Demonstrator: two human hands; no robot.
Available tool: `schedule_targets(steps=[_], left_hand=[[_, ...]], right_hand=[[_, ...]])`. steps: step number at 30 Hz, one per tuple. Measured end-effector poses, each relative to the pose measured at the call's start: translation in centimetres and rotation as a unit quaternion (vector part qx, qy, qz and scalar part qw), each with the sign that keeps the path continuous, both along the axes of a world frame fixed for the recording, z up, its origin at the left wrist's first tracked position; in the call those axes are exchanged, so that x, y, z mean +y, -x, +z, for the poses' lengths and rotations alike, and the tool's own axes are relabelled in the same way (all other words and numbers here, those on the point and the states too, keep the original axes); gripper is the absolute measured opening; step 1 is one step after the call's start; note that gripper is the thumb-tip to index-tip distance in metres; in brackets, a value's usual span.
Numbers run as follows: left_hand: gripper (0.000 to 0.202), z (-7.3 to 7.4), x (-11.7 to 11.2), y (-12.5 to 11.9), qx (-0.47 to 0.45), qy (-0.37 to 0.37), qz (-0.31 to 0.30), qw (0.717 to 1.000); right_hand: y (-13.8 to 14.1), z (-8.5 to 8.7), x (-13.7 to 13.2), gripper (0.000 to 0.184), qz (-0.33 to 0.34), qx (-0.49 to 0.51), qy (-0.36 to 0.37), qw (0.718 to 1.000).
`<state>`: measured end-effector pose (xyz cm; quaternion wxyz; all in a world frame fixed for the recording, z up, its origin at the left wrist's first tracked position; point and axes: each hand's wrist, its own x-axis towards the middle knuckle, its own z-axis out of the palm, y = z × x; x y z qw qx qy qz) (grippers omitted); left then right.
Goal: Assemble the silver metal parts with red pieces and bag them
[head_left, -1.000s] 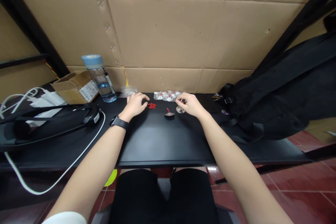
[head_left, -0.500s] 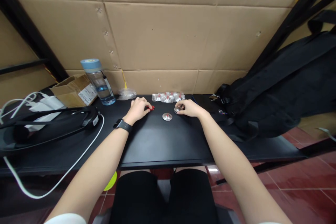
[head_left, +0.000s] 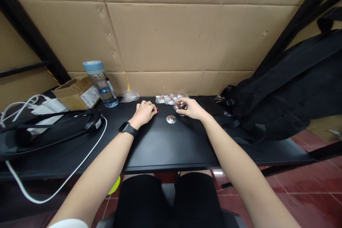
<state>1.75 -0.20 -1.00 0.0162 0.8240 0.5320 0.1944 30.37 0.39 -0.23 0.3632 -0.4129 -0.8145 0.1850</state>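
On the black tabletop, my left hand (head_left: 145, 113), with a dark watch on its wrist, has its fingers closed over a small red piece (head_left: 157, 110) that is mostly covered by the fingertips. My right hand (head_left: 192, 108) pinches a round silver metal disc (head_left: 176, 106) between thumb and fingers, tilted up from the table. Another shiny edge shows under that hand, too covered to make out. Between my hands a silver disc with a red centre (head_left: 171, 119) lies flat. Behind them, several similar discs in clear plastic wrappers (head_left: 170, 99) sit in a row along the cardboard wall.
To the left stand a water bottle with a blue lid (head_left: 104, 85), an open cardboard box (head_left: 72, 94), white chargers (head_left: 48, 108) and a black bag (head_left: 53, 128) with a white cable (head_left: 88, 153). Crumpled clear plastic (head_left: 130, 96) lies behind my left hand. A black backpack (head_left: 288, 89) fills the right.
My right hand has lifted and tilted the silver disc, shifting slightly back and left. My left fingers have slid right and now cover more of the red piece.
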Motion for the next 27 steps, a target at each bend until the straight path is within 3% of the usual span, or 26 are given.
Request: schedule_targets(steps=[6,13,19,27], left_hand=[[0.01,1.4,-1.3,-1.6,-0.13,-0.001,-0.027,0.991],[0.01,2.0,-2.2,-2.6,-0.198,-0.017,-0.042,0.979],[0.011,2.1,-2.7,-3.4,-0.207,-0.016,-0.015,0.978],[0.006,1.7,-3.0,-4.0,-0.222,-0.045,-0.013,0.974]], right_hand=[[2.3,0.3,-1.0,0.037,0.035,0.094,0.009,0.995],[4.4,0.2,-2.2,0.04,0.082,0.158,0.012,0.984],[5.0,0.5,-2.8,0.038,0.085,0.168,0.002,0.982],[5.5,-0.2,-2.6,0.048,0.078,0.257,0.058,0.962]])
